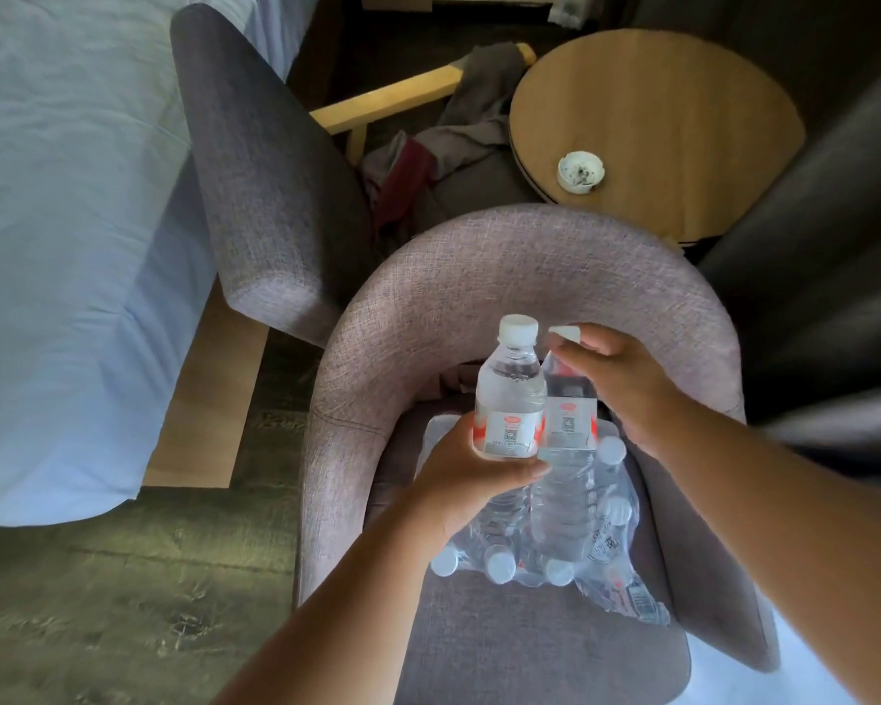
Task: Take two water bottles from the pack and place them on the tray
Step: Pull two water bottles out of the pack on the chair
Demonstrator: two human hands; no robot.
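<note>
A plastic-wrapped pack of water bottles (606, 557) with white caps lies on the seat of a grey armchair (530, 277). My left hand (471, 480) grips one clear bottle (510, 394) around its lower half, upright, above the pack. My right hand (626, 384) holds a second bottle (568, 465) by its neck and white cap, right beside the first; its base hangs just over the pack. Both bottles carry white and red labels. No tray shows in the view.
A round wooden side table (682, 109) with a small white ashtray (581, 170) stands behind the chair. A second grey armchair (255, 185) and a bed with pale sheets (62, 195) are at the left. Clothes (448, 145) lie on the dark floor.
</note>
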